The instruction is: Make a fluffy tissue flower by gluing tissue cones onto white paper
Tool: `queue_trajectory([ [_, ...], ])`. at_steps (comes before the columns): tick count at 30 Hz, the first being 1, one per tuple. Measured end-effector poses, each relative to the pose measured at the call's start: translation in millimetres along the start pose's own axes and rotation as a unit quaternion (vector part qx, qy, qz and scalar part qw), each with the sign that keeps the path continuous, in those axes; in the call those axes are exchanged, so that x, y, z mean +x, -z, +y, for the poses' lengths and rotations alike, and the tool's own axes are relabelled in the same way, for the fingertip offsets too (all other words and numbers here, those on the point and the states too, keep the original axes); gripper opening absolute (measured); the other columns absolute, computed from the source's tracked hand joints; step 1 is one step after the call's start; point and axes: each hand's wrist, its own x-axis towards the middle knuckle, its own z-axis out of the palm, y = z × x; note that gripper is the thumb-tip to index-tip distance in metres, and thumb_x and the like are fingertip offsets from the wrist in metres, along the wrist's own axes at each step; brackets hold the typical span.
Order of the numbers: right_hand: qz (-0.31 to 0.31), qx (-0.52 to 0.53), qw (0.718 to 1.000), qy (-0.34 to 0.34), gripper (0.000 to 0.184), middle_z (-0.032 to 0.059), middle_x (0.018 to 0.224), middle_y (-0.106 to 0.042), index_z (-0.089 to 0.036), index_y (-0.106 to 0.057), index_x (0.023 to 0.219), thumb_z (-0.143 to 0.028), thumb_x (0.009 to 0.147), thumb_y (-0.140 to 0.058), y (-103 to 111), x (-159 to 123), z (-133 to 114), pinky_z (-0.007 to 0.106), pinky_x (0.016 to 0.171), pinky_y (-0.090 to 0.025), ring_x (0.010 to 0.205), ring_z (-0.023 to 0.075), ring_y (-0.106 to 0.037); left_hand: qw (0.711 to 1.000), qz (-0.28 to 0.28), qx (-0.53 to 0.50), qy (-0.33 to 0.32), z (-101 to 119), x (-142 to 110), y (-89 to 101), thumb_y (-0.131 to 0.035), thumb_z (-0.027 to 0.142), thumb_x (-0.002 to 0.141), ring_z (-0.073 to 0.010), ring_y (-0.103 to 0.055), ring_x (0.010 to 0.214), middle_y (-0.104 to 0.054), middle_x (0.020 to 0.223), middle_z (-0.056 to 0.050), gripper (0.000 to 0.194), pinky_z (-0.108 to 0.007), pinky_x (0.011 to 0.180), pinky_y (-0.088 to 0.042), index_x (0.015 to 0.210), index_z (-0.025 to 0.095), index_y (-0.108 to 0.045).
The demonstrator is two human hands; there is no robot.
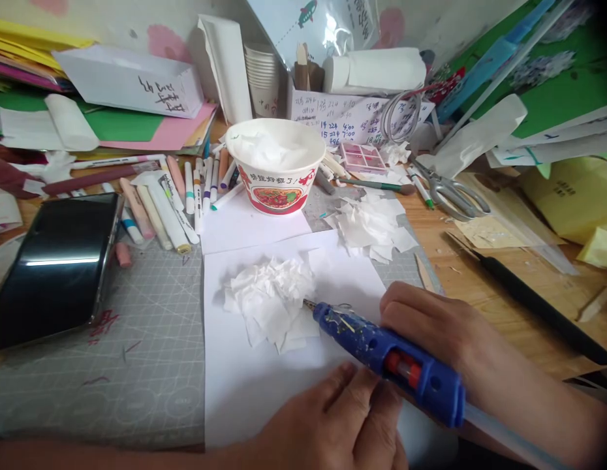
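Note:
My right hand (431, 320) is wrapped around the grip of a blue glue gun (386, 359), with a clear glue stick (509, 434) running out of its back end. The gun's nozzle touches or almost touches the right side of a heap of crumpled white paper pieces (271, 297). That heap rests on a white paper sheet (235, 405). Low in the middle, my left hand (333, 418) has its fingers bent and close together beside the gun's body. Its fingertips are partly hidden, so what they hold, if anything, does not show.
Behind the heap stands a paper bowl (279, 192) with white paper inside. More paper scraps (369, 225) lie to the right. A phone (59, 254) and several markers (161, 209) are on the left, scissors (450, 192) and black tweezers (538, 300) on the right. A cutting mat (151, 365) lies underneath.

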Motion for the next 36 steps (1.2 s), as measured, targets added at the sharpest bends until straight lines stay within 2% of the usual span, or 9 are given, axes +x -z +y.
queue_trajectory([
  [3,0.028,-0.019,0.999,0.014,0.022,0.0008,0.068,-0.052,-0.025,-0.043,0.071,-0.026,0.086,-0.060,-1,-1,1,0.030,0.044,-0.034,0.051,0.0137,-0.046,1.000,0.010,-0.001,0.009,0,-2,-2.1,-0.048,0.019,0.099,-0.0163,-0.067,0.105,-0.072,0.114,-0.004,0.021,-0.028,0.095,-0.057,0.105,0.015,-0.068],
  [5,0.026,-0.032,0.999,0.008,0.022,0.0002,0.067,-0.051,-0.024,-0.043,0.071,-0.025,0.085,-0.059,-1,-3,0,0.030,0.046,-0.033,0.051,0.0135,-0.045,1.000,0.022,0.004,0.007,1,-3,-4.4,-0.051,0.020,0.097,-0.0167,-0.068,0.104,-0.073,0.112,-0.005,0.018,-0.028,0.095,-0.057,0.104,0.014,-0.068],
  [9,-0.038,-0.013,0.998,-0.044,0.014,0.0026,0.078,-0.056,-0.021,-0.049,0.076,-0.021,0.089,-0.055,3,-3,-6,0.029,0.055,-0.038,0.062,0.0143,-0.051,0.999,0.028,0.010,-0.016,0,-4,-6.3,-0.055,0.019,0.095,-0.0182,-0.068,0.103,-0.072,0.116,-0.008,0.016,-0.030,0.094,-0.058,0.103,0.013,-0.068],
  [12,-0.054,0.022,0.997,-0.052,0.014,0.0054,0.086,-0.058,-0.019,-0.053,0.079,-0.022,0.092,-0.050,4,-2,-9,0.029,0.060,-0.040,0.069,0.0153,-0.053,0.999,0.031,0.019,-0.018,-1,-3,-4.7,-0.054,0.018,0.095,-0.0180,-0.068,0.101,-0.071,0.120,-0.008,0.016,-0.030,0.091,-0.059,0.103,0.014,-0.067],
  [17,-0.051,-0.017,0.998,-0.040,0.018,0.0031,0.075,-0.051,-0.019,-0.047,0.071,-0.019,0.089,-0.048,0,-6,-8,0.030,0.055,-0.032,0.060,0.0149,-0.044,0.999,0.032,0.015,-0.018,-1,2,-1.9,-0.051,0.016,0.095,-0.0182,-0.070,0.097,-0.072,0.117,-0.007,0.017,-0.030,0.088,-0.060,0.099,0.014,-0.068],
  [23,-0.095,0.000,0.994,-0.063,0.019,0.0018,0.075,-0.051,-0.019,-0.050,0.071,-0.019,0.090,-0.053,6,-7,-10,0.029,0.057,-0.032,0.062,0.0143,-0.046,0.999,0.030,0.021,-0.026,-2,4,-1.5,-0.049,0.013,0.094,-0.0190,-0.071,0.098,-0.075,0.109,-0.003,0.020,-0.031,0.087,-0.061,0.095,0.017,-0.069],
  [27,-0.085,0.030,0.994,-0.069,0.017,0.0025,0.082,-0.055,-0.019,-0.053,0.076,-0.024,0.091,-0.057,8,-4,-11,0.028,0.060,-0.036,0.066,0.0136,-0.050,0.999,0.022,0.023,-0.028,-3,4,-0.1,-0.050,0.013,0.094,-0.0190,-0.071,0.099,-0.074,0.112,-0.002,0.019,-0.030,0.087,-0.061,0.095,0.018,-0.068],
  [32,-0.046,-0.030,0.998,-0.031,0.024,0.0004,0.070,-0.046,-0.019,-0.047,0.068,-0.020,0.092,-0.049,4,-5,-10,0.028,0.055,-0.030,0.059,0.0134,-0.042,0.999,0.016,0.018,-0.029,-2,2,1.4,-0.052,0.014,0.094,-0.0167,-0.071,0.093,-0.073,0.114,-0.004,0.016,-0.030,0.088,-0.060,0.096,0.016,-0.068],
  [36,-0.057,-0.031,0.997,-0.029,0.024,0.0005,0.070,-0.046,-0.019,-0.047,0.068,-0.017,0.092,-0.048,4,-4,-11,0.029,0.056,-0.030,0.059,0.0138,-0.042,0.999,0.028,0.016,-0.026,-1,3,0.3,-0.051,0.015,0.094,-0.0177,-0.071,0.095,-0.075,0.110,-0.005,0.017,-0.031,0.088,-0.061,0.095,0.015,-0.068],
])
